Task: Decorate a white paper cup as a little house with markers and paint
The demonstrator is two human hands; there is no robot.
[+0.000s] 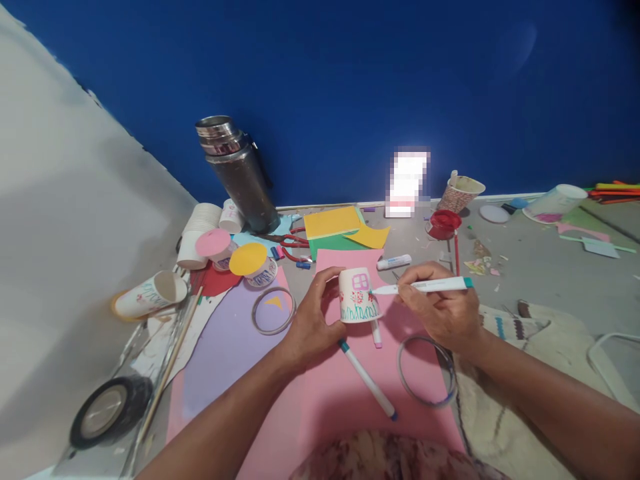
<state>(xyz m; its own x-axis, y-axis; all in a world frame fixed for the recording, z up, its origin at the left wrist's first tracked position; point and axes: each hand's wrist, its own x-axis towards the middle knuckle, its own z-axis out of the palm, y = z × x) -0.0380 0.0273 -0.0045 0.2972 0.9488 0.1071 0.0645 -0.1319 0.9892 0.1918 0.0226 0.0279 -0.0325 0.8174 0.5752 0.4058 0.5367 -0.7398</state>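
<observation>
Head view | left hand (313, 327) is gripping upturned white paper cup (358, 295), showing pink window, teal scribbles, over pink sheet (345, 387) | right hand (440, 310) is clasping teal-capped marker (425, 287), tip touching cup | two markers lying below cup, two rings flanking it

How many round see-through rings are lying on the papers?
2. One clear plastic ring lies on the lilac paper sheet, beside the left hand. The other clear plastic ring lies on the pink paper sheet, below the right hand. More may be hidden.
</observation>
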